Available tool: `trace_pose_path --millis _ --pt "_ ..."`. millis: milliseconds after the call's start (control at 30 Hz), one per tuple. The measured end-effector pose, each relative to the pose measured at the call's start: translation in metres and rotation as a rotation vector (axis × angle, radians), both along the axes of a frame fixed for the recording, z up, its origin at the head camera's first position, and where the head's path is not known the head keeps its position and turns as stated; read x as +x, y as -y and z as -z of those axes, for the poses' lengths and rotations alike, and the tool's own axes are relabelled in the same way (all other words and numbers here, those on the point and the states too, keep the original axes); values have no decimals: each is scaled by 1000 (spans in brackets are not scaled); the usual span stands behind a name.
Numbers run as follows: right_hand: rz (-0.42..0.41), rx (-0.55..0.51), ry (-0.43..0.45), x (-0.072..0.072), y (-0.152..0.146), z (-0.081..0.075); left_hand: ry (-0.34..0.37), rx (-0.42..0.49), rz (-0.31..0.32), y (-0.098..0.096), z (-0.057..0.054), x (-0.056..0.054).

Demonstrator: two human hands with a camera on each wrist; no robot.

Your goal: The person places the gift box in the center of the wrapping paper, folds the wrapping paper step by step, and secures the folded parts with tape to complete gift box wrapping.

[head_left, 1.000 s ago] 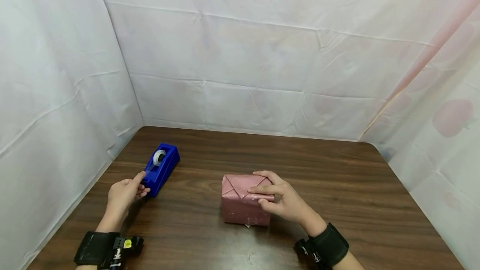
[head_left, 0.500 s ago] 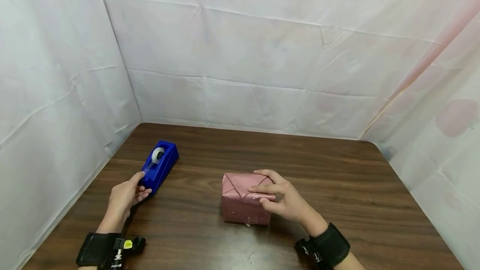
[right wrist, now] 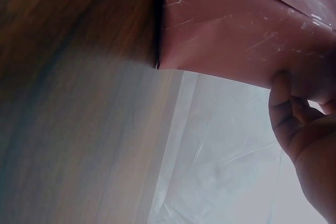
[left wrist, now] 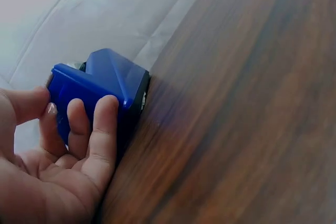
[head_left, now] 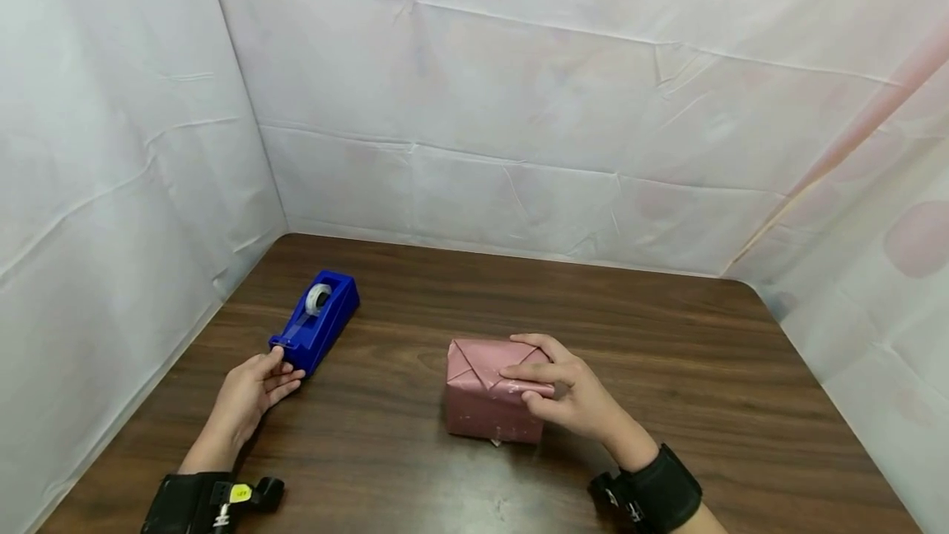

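Note:
A blue tape dispenser (head_left: 319,328) with a roll of clear tape (head_left: 317,300) stands at the left of the table. At its cutter end, my left hand (head_left: 248,394) pinches the end of the tape between thumb and index finger. The left wrist view shows the other fingers (left wrist: 102,129) against the dispenser's front. A box wrapped in pink paper (head_left: 493,402), its folded flap on top, sits near the middle. My right hand (head_left: 574,394) holds its right end, fingers over the top and thumb at the near edge. In the right wrist view the paper (right wrist: 226,35) looks creased, with white scuffs.
The dark wood-grain table (head_left: 400,468) has a rounded far right corner. White sheeting (head_left: 474,105) hangs behind it and along both sides. Each wrist wears a black strap (head_left: 660,489) with a small camera.
The left hand has shifted slightly toward the near side, its fingers slipping back from the dispenser's side to its front end. The right hand stays on the box. The head view has tilted a little.

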State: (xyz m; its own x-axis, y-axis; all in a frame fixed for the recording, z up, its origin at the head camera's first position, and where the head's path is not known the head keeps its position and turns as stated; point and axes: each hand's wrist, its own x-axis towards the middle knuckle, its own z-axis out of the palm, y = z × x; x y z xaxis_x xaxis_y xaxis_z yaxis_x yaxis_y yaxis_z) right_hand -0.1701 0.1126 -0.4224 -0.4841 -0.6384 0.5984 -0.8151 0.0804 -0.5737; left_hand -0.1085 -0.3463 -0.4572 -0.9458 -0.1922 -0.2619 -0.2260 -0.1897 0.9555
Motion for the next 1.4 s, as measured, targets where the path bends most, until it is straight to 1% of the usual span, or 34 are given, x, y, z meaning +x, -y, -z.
trace_pose_path --millis 67,167,300,400,467,533,600,633,700,733,800,867,900,967,1000,1067,1133,1167,1233,1300,1367,1400 --pt "3 -6 6 1 -2 0 3 -1 -5 -2 2 -1" --pt "12 -20 1 4 -4 1 8 -26 -21 -5 5 -2" --pt "14 -28 1 6 -7 3 53 -154 -46 -13 8 -5" --pt "14 -19 9 8 -9 1 92 -180 -31 -15 6 -7" --pt "10 -13 11 8 -9 -1 126 -157 1 -12 3 -6" --pt "9 -5 13 8 -8 -3 165 -159 48 -6 -2 -4" --pt "3 2 16 7 -6 -3 193 -221 109 0 -5 -3" --pt "6 7 18 6 -5 -3 195 -257 141 2 -6 -2" --pt "7 9 18 10 -1 -10 171 -329 201 3 -7 -1" --pt "8 10 17 12 1 -14 150 -350 226 2 -6 0" --pt "10 11 8 16 5 -22 70 -389 286 -3 -4 0" --pt "11 8 0 20 9 -30 -37 -429 329 -11 -1 0" --pt "12 10 -2 20 9 -30 -102 -459 349 -15 0 0" --pt "12 14 -9 20 10 -29 -222 -511 358 -25 2 0" --pt "12 18 -9 20 11 -29 -279 -537 349 -30 3 0" --pt "13 25 -17 19 12 -29 -380 -562 332 -42 2 0" --pt "18 33 -23 20 13 -29 -473 -543 329 -55 0 -1" --pt "19 35 -23 19 13 -28 -525 -523 339 -62 -2 -1" --pt "25 40 -26 18 14 -26 -632 -460 373 -77 -7 -1" --pt "33 45 -27 15 13 -20 -714 -398 408 -92 -13 -1" --pt "37 50 -25 11 13 -13 -763 -349 424 -108 -21 1" --pt "39 55 -23 8 12 -9 -774 -337 419 -116 -25 2"
